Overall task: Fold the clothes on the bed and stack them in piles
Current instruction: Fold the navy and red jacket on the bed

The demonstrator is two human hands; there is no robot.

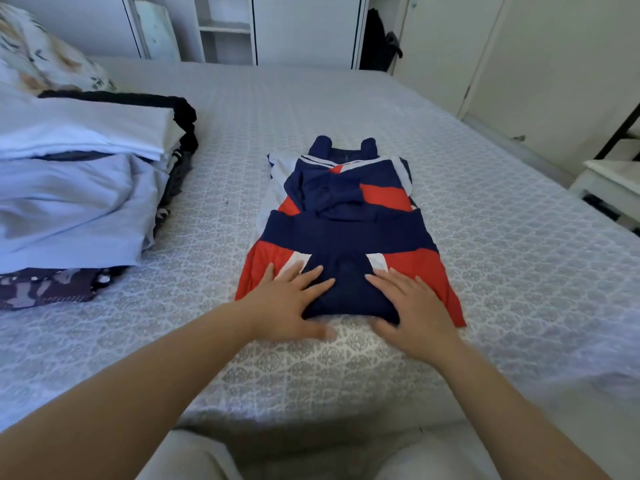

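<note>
one view only — a wide-angle camera worn on the head, looking forward and down over the near edge of the bed (485,209). it sits close above both forearms, which reach away from it. the far wardrobe (304,29) bends at the frame's top — lens distortion curves the edges.

2 hands (349,306) flat, fingers (313,277) spread, palms dwn.

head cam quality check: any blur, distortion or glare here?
Head view: wide-angle bending at the edges, so the wardrobe doors lean; slight motion blur on the left hand thumb and the bed cover at lower right; soft, even, bluish light, no glare; garment sharp.
</note>
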